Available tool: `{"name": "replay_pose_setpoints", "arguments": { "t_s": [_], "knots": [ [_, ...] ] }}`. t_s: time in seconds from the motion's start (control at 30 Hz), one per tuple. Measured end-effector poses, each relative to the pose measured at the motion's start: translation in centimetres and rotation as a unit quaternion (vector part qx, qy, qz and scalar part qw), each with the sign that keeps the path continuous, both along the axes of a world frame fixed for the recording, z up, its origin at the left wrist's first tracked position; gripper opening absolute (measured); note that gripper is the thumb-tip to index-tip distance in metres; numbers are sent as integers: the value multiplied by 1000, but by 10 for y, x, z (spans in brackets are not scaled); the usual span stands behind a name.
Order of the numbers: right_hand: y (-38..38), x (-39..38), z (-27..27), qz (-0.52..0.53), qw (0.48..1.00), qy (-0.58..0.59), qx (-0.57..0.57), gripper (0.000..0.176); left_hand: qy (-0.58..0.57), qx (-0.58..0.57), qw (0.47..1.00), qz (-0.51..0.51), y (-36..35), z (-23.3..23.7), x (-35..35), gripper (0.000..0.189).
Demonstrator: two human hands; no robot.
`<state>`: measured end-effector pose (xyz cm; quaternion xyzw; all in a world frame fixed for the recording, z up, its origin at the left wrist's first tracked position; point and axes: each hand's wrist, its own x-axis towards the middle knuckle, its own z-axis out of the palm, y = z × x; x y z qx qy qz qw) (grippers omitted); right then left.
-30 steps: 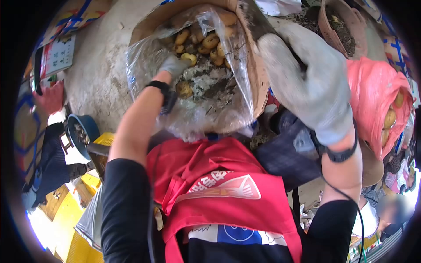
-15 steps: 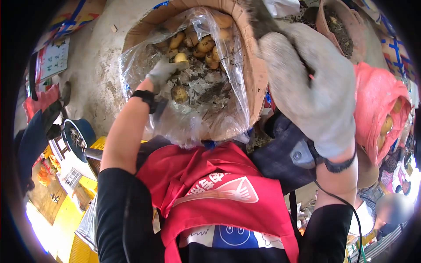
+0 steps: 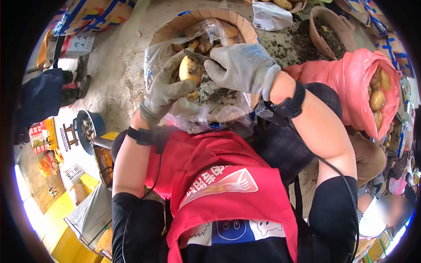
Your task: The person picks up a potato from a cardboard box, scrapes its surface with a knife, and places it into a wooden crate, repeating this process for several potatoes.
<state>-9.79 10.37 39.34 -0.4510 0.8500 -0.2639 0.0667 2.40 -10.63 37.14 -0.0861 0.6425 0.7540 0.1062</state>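
A yellow potato (image 3: pixel 191 70) with a dark patch near its top sits in my left hand (image 3: pixel 164 90), the gloved fingers and thumb wrapped around its sides. My right hand (image 3: pixel 243 65), also in a grey work glove, reaches in from the right with its fingers curled. A thin dark piece (image 3: pixel 198 56) runs from its fingertips to the top of the potato; I cannot tell what it is. Below both hands stands a round cardboard container (image 3: pixel 245 30) lined with a clear plastic bag (image 3: pixel 153 59). Several potatoes (image 3: pixel 205 45) and loose soil lie inside it.
At the right, a pink sack (image 3: pixel 322 72) lies open with potatoes in its mouth. A brown tub (image 3: pixel 316 33) of soil stands behind it. A blue bucket (image 3: pixel 97 127) is at the left, near another person's dark-clothed legs (image 3: pixel 44 94). Taped cartons (image 3: pixel 94 17) stand at the back left.
My left hand has come up from inside the container with a potato in it. My right hand has moved left and down from the container's right side to meet it.
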Motion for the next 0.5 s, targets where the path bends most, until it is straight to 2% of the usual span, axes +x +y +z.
{"name": "replay_pose_setpoints", "arguments": {
  "t_s": [0.03,0.1,0.17,0.23,0.27,0.33,0.37,0.43,0.5],
  "knots": [
    [-1,1,0,20,999,1,42,39,0,4,1000,-1,2,-2,1,88],
    [5,6,3,47,997,4,62,39,-56,86,994,33,2,-6,2,86],
    [7,7,5,116,988,-30,98,38,68,9,998,-12,-4,-14,1,83],
    [8,-1,7,106,989,-43,94,39,-32,214,976,22,-9,-21,-1,84],
    [6,-7,4,63,996,-26,59,33,-35,216,975,22,-12,-27,0,84],
    [2,-17,-4,17,1000,0,8,29,-85,361,926,70,-18,-33,2,81],
    [-1,-17,-7,17,1000,-2,10,29,-88,362,925,71,-16,-35,3,81],
    [-11,-14,-12,12,1000,5,17,29,-86,419,894,134,-3,-23,-2,67],
    [-16,-4,-13,9,1000,-8,5,29,-89,417,895,133,-16,-40,-2,66]
  ]
}}
